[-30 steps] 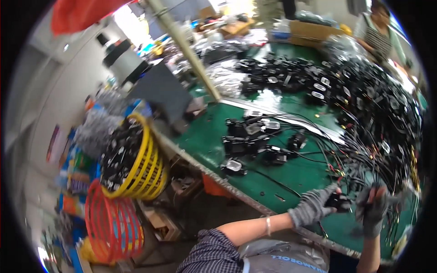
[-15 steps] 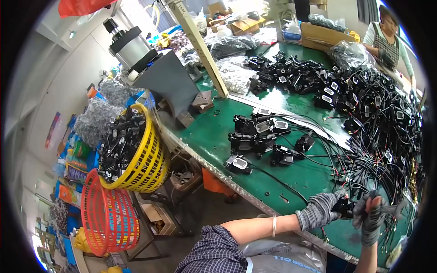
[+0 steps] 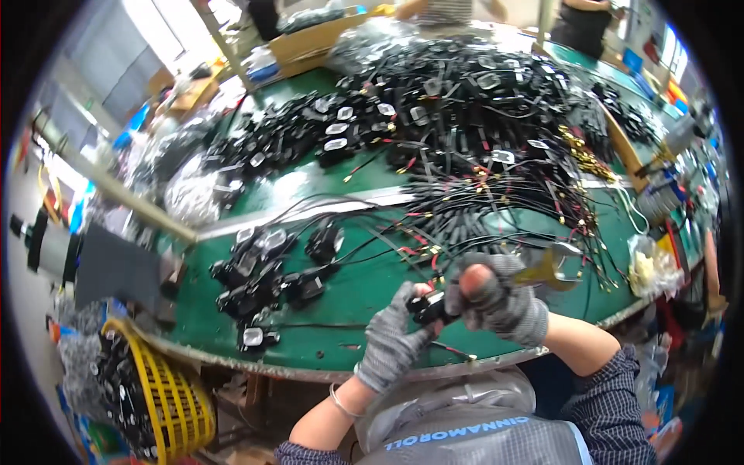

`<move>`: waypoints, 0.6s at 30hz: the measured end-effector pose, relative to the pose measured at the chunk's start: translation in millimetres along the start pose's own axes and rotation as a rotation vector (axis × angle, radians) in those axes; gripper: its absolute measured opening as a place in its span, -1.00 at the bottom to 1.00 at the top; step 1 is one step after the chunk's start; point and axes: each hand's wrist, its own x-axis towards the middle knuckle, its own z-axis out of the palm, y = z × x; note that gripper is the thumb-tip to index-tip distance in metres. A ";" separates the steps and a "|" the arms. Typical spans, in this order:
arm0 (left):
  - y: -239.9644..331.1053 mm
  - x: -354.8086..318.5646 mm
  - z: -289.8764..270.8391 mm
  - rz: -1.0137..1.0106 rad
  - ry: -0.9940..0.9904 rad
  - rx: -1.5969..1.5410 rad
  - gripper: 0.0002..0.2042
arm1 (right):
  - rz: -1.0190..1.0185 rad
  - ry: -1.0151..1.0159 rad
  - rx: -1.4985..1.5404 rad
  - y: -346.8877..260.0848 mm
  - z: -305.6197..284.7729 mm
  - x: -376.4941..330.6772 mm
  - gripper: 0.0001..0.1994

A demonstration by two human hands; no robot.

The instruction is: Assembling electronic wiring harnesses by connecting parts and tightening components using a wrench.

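Observation:
My left hand (image 3: 390, 346), in a grey knitted glove, is closed around a small black plastic part (image 3: 426, 307) just above the table's near edge. My right hand (image 3: 500, 304), gloved the same way with a bare thumb tip showing, grips an open-jawed metal wrench (image 3: 547, 271). The wrench's jaw sticks out to the right, past the fingers. My right fingers meet the right end of the black part, and they hide whatever they do there. Behind my hands lie black cables (image 3: 473, 221) with red and brass-coloured ends.
To the left is a small group of black parts (image 3: 260, 267) with cables. A large heap of black parts (image 3: 434, 85) covers the far side of the green table (image 3: 364, 291). A yellow basket (image 3: 167, 403) holds more parts, and a plastic bag (image 3: 651, 267) lies right.
My view has swung to the right, so the table and baskets sit further left in it. Both hands stay together at the black part, and the wrench remains in my right hand.

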 end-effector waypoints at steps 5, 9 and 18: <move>-12.2 6.4 -4.3 0.754 0.156 0.578 -0.67 | 0.683 -0.172 0.142 -14.5 -24.4 31.0 -0.54; -18.6 1.9 -1.5 0.026 -0.051 0.161 -0.56 | 0.702 -0.098 0.391 0.4 -45.3 31.1 -0.49; -22.1 5.7 6.3 -0.176 0.014 -0.400 -0.59 | 0.071 -0.130 -0.087 -2.9 -8.8 6.6 -0.55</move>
